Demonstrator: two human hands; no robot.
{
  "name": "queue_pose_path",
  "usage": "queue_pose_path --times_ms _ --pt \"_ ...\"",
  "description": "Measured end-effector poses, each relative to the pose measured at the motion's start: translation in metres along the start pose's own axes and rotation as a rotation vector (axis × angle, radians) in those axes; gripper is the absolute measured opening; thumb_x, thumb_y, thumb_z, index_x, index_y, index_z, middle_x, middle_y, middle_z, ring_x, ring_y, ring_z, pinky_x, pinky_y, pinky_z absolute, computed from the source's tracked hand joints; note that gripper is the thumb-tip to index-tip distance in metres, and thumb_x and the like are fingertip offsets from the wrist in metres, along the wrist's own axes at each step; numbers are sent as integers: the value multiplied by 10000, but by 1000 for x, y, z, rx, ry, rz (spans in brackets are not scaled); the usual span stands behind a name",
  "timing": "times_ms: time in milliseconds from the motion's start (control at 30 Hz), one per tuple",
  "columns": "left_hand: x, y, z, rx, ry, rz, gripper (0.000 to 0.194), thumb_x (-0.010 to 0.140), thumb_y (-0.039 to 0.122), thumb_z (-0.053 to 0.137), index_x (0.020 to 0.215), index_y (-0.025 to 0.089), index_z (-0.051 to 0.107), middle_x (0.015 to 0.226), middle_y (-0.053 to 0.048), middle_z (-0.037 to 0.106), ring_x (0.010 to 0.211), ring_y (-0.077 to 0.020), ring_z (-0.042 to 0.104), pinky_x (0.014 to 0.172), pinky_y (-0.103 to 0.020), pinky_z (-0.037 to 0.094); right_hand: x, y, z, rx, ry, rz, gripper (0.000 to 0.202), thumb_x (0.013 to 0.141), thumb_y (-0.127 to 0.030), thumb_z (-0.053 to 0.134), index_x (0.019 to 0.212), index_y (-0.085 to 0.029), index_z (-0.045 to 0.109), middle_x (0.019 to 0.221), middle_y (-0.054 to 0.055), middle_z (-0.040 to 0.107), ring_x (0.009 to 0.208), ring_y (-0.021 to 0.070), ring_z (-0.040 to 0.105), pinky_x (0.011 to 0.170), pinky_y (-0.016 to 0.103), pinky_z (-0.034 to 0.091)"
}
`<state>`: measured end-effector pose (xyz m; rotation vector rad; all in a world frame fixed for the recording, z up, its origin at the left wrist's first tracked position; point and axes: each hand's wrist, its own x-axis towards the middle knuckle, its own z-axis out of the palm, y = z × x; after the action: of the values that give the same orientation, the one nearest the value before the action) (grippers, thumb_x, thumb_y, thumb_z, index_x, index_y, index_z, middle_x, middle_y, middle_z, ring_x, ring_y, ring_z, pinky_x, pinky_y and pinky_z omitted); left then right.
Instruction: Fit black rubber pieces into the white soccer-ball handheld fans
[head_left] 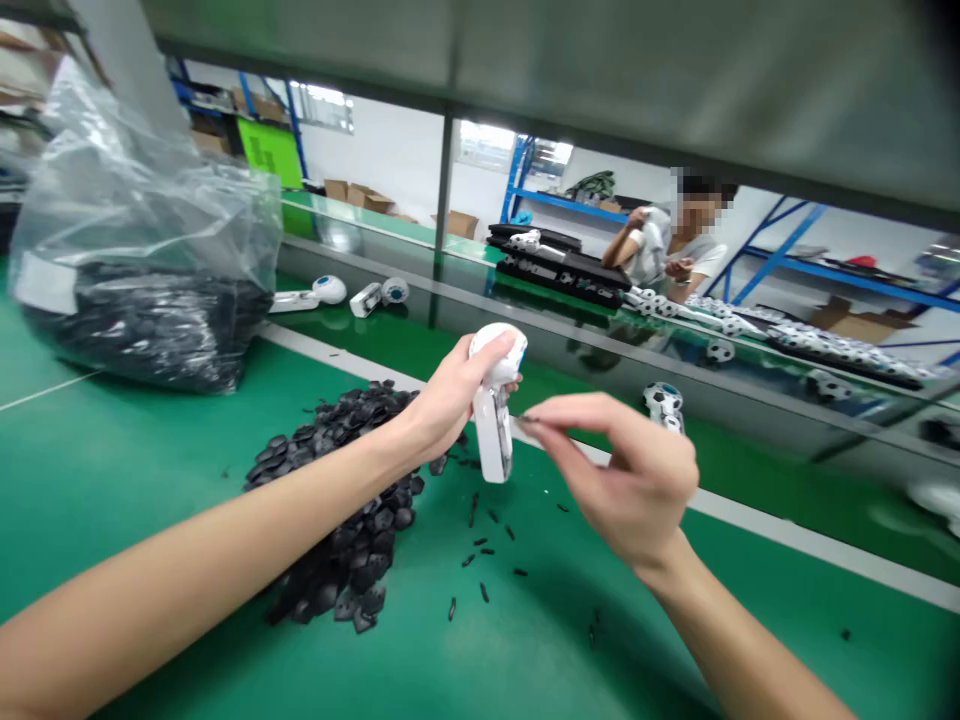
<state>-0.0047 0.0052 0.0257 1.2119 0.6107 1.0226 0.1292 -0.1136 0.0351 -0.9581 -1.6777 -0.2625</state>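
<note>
My left hand [450, 400] is wrapped round a white device [493, 435] with a rounded head and a straight handle, held above the green table [525, 640]. Just right of the handle, my right hand [626, 460] pinches a small dark piece [527, 419], blurred at the fingertips. Under my left forearm lies a pile of black pentagon-like pieces [382, 515]. Several thin black slivers [484, 592] are scattered on the table below the device.
A clear plastic bag [157, 320] of black pieces stands at the left. Two white devices [328, 291] lie beyond the pile. Football-patterned devices [664, 400] sit at the right. Across the bench, a person [701, 250] works beside black trays [562, 277].
</note>
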Motion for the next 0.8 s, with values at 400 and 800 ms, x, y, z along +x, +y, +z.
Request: queue_pose_path --times_ms 400,800 --pt "-7 -11 1 237 -66 57 505 833 502 803 1155 241 514 895 20 617 700 -139 561 603 -250 469 6 35 -3 427 -190 791 207 841 -368 832 795 -186 744 745 7 754 691 152 684 663 267 524" --pt "-10 -15 -1 285 -154 166 424 999 615 631 1181 233 655 980 -25 609 784 -151 506 650 -246 431 4 31 2 478 -174 832 241 821 -393 829 771 -187 714 725 -4 724 674 146 629 648 286 488"
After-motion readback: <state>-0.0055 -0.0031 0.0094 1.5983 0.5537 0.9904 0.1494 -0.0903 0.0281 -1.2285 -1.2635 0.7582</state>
